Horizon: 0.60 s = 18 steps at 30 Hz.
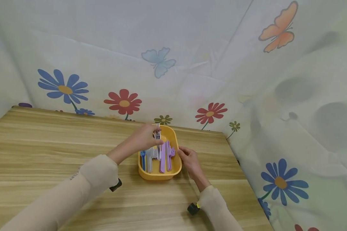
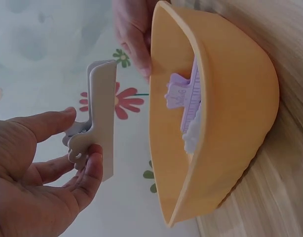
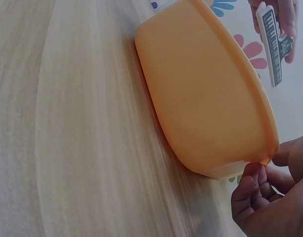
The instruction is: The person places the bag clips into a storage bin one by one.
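Note:
My left hand (image 1: 144, 136) pinches the handles of a pale grey bag clip (image 2: 103, 103) between thumb and fingers. The clip is held above the yellow plastic basin (image 1: 157, 176), apart from its rim in the left wrist view. Inside the basin lie purple clips (image 1: 163, 162), a light grey clip (image 1: 149, 163) and a blue piece (image 1: 143, 160), whose kind I cannot tell. My right hand (image 1: 191, 160) grips the basin's right rim, thumb and fingers on either side of the wall (image 3: 215, 98). Part of the basin's far end is hidden behind the left hand.
The basin stands on a wood-grain table (image 1: 75, 138), close to its back edge. Behind and to the right hangs a pale sheet (image 1: 191, 38) printed with flowers and butterflies. Dark cameras (image 1: 193, 209) sit by both wrists.

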Motion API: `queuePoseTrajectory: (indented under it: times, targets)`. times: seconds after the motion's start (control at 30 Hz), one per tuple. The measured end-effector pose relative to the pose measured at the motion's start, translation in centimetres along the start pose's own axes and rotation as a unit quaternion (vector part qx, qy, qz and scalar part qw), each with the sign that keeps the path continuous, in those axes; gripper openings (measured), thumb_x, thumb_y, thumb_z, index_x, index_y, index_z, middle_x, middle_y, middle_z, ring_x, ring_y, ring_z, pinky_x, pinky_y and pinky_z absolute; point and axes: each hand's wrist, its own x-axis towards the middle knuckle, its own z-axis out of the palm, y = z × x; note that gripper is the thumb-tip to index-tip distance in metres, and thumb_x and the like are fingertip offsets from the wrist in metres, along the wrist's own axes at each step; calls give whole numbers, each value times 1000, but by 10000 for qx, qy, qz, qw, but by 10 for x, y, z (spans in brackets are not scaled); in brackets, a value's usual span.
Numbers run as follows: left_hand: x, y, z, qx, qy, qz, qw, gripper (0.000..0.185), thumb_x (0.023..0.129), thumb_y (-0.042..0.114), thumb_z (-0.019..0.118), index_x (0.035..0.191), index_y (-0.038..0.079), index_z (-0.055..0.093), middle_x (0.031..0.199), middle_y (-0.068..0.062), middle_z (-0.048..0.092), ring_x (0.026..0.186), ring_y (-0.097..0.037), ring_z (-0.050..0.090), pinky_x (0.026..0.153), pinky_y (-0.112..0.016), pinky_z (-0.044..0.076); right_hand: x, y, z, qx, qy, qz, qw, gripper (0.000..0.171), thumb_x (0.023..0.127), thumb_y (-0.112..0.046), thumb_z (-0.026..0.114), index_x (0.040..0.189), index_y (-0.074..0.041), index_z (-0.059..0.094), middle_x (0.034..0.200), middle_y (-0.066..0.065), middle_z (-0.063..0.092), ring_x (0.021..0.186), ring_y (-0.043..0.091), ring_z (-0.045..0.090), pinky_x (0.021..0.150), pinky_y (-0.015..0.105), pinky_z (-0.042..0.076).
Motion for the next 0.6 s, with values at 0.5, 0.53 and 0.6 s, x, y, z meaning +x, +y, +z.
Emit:
queuePoseTrajectory:
  times: [0.5,0.53,0.6]
  targets:
    - [16,6,28,57,-31,132,9999,51,92,22,80,134,-4,64,128,-17,67,120,-31,59,104,-46,48,-2,-3,-1,106,-64,34,9999,35,106,-10,57,134,11,61,123,28,65,100,22,66,81,28,57]
    - [17,6,30,26,-62,73,10000,52,92,22,80,134,-4,64,129,-17,66,121,-32,58,105,-46,48,0,0,-1,108,-70,11,9999,35,106,-10,57,134,11,61,123,28,65,99,20,66,79,27,56]
    - [18,7,33,3,-119,-8,9999,52,93,22,80,135,-3,63,131,-17,65,123,-32,57,106,-46,47,-2,-5,-1,139,-166,33,9998,35,106,-7,56,134,13,60,124,32,64,99,21,66,79,26,56]
